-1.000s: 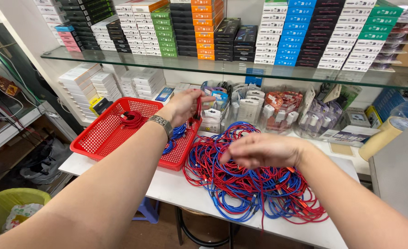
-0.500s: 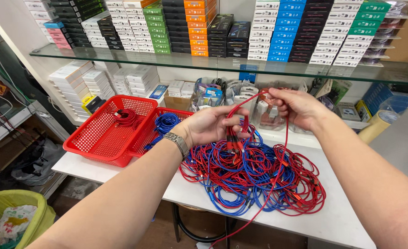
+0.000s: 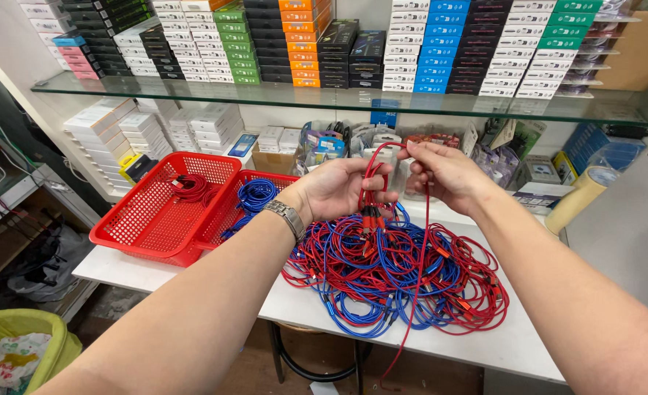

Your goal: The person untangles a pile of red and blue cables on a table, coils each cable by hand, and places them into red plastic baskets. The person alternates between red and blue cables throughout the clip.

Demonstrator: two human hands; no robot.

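My left hand grips a small bunch of looped red cable above a big tangled heap of red and blue cables on the white table. My right hand pinches the same red cable at its top, and a long strand hangs from it down past the table's front edge. A metal watch sits on my left wrist. Left of the heap stand two red mesh baskets: the near one holds a coiled red cable, the other holds coiled blue cable.
A glass shelf above carries rows of coloured small boxes. White boxes and bagged accessories crowd the back of the table. A tape roll lies at the right. A yellow-green bin stands on the floor at lower left, a stool under the table.
My left hand came back from the baskets to the heap and took hold of a red cable. Both hands now hold it raised, closer together, looping it.
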